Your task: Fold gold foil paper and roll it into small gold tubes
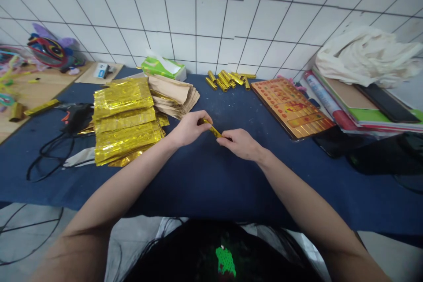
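Between my hands, above the middle of the dark blue cloth, is a narrow roll of gold foil paper. My left hand pinches its upper left end, and my right hand pinches the lower right end. Left of my left hand lies a stack of gold foil sheets, fanned out in layers. Brown paper sheets rest beside that stack, farther back. Several short gold foil rolls are piled near the wall.
A glue gun with a looped black cable lies at left. Behind the sheets is a green tissue pack. To the right sit an orange-gold printed sheet stack, books under white cloth and a black object. A tiled wall closes the back.
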A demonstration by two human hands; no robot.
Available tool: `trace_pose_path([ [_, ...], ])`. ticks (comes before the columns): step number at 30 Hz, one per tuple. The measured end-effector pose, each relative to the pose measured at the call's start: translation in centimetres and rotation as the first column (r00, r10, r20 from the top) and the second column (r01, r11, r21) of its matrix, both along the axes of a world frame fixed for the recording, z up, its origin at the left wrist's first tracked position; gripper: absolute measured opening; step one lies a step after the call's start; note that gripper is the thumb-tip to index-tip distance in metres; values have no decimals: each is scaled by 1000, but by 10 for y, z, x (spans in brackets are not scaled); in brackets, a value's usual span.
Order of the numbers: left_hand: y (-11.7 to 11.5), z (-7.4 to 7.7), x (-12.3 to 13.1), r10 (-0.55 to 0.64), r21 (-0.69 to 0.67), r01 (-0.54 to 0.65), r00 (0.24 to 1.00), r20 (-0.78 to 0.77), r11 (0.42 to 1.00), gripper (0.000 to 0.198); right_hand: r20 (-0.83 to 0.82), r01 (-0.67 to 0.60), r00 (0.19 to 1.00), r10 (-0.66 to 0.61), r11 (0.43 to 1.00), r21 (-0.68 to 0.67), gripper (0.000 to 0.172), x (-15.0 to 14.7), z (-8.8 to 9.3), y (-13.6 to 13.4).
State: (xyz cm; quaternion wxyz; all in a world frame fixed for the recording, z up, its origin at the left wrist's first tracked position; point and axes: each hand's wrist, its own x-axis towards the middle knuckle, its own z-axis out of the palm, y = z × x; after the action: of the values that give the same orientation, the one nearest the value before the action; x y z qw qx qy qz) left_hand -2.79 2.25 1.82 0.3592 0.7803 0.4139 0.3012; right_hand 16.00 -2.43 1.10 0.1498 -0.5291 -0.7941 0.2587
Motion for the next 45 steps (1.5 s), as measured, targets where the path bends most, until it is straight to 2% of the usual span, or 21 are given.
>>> trace_pose_path([
  [2, -2, -2, 5, 45, -142, -15, 976, 213, 990, 9, -101, 24, 995, -25, 1000, -8, 30, -1, 0, -4],
  [4, -8, -5, 12, 119, -301, 18, 896, 428, 953, 20, -199, 50, 979, -45, 999, 19, 29, -2, 0, -7],
  [6, -15, -7, 17, 150, -411, 98, 835, 530, 906, 27, -268, 66, 962, -48, 996, 57, 29, -4, -1, -9],
  [9, -27, -9, 24, 120, -478, 195, 825, 551, 857, 20, -356, 45, 934, -22, 997, 57, 30, -7, -2, -13],
  [11, -32, -10, 25, 133, -496, 204, 816, 563, 844, 17, -410, 18, 912, -9, 1000, 17, 31, -8, -4, -14],
  [16, -36, -9, 24, 194, -509, 166, 791, 580, 844, 16, -446, -20, 895, -2, 999, -45, 32, -10, -6, -16],
  [21, -30, -6, 16, 311, -502, 53, 727, 612, 863, 18, -431, -23, 902, -15, 996, -82, 31, -10, -5, -18],
  [24, -25, -4, 11, 320, -515, 34, 747, 583, 857, 23, -484, -13, 872, -64, 988, -153, 32, -4, -5, -15],
  [30, -22, -4, 6, 182, -529, 89, 881, 437, 844, 28, -565, 142, 806, -174, 985, -101, 33, 13, -5, -4],
  [34, -24, -7, 5, 8, -552, 177, 949, 316, 815, 27, -531, 204, 827, -185, 979, -22, 35, 18, -2, -1],
  [39, -28, -13, 7, -159, -546, 277, 954, 253, 791, 23, -392, 108, 916, -83, 993, 43, 35, 21, 3, -1],
  [43, -35, -16, 14, -233, -518, 341, 936, 262, 784, 22, -348, 15, 937, -22, 1000, -23, 31, 16, 2, -2],
  [45, -38, -17, 16, -233, -492, 334, 938, 256, 804, 24, -345, -1, 938, -21, 998, -62, 32, 13, 1, -4],
])
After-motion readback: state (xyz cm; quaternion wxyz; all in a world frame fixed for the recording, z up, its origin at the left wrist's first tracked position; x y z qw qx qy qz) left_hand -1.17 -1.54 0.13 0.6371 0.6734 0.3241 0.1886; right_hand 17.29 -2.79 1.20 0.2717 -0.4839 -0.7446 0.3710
